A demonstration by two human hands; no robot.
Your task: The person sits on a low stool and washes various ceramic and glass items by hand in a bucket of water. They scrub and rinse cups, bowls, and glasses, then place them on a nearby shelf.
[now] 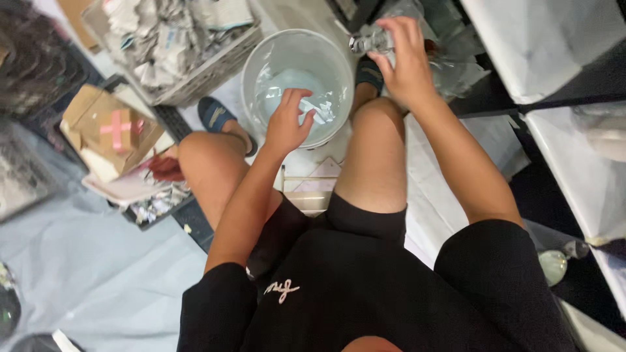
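Clear glass piece [372, 42] gripped in right hand [407, 62]; left hand [287, 124], fingers loosely curled, reaches into round white bucket [261, 58].

Soft, even indoor light is falling from above; shadows are staying faint; the frame's edges are blurring and stretching slightly.

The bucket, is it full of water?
No, the white bucket holds only a clear plastic liner, and the left hand reaches in above it.
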